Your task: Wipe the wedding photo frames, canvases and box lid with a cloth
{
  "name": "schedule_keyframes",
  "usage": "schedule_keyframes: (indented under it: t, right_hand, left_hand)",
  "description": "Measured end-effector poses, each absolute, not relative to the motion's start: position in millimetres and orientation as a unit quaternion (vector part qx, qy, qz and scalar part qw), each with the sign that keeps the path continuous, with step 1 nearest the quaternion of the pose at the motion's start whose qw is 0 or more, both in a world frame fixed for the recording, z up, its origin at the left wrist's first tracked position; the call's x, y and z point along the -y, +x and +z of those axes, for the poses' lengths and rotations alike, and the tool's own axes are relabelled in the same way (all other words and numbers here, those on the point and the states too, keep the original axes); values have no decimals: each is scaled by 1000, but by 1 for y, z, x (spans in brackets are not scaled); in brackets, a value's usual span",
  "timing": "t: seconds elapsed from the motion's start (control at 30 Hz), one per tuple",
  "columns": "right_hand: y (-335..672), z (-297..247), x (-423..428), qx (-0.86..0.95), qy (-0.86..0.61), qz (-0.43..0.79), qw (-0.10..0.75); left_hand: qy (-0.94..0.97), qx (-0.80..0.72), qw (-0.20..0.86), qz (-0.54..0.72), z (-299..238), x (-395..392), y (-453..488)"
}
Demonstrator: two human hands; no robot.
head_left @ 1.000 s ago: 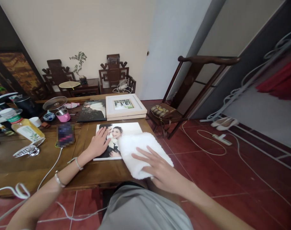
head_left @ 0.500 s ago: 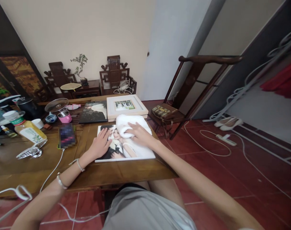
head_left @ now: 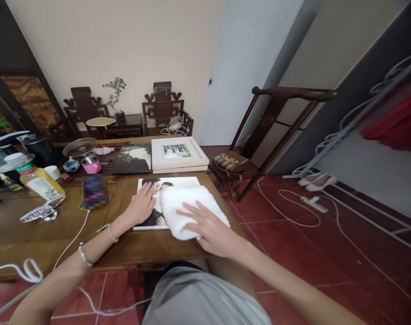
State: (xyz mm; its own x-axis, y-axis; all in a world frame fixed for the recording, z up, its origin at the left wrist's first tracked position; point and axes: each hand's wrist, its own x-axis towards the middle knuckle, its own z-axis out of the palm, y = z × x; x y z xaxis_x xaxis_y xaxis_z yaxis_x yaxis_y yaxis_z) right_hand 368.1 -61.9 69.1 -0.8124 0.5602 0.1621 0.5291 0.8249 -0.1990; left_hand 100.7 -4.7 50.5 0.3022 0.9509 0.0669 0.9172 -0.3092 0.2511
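Pressing flat with fingers spread, the right hand (head_left: 210, 228) lies on a white towel (head_left: 188, 205) covering the photo print's (head_left: 173, 183) near right part; the left hand (head_left: 140, 205) — also open — rests on its left edge, probably steadying it, on the wooden table (head_left: 140, 246).

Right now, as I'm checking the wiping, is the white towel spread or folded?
Folded: the white towel lies as a thick, rounded pad on the photo print, right hand flat on top.
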Motion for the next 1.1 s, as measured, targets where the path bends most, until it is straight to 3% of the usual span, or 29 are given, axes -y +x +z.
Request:
schedule_keyframes:
  t: [0.37,0.83,1.1]
  right_hand:
    - [317,61,-44,919,-353,31,170]
    - [351,56,81,949,-277,51,143]
    - [339,67,29,946,-295,61,123]
  left_hand:
    - [803,-584,82,90,51,4,100]
    - [803,-584,77,87,48,4,100]
    - [807,-578,79,95,46,3,98]
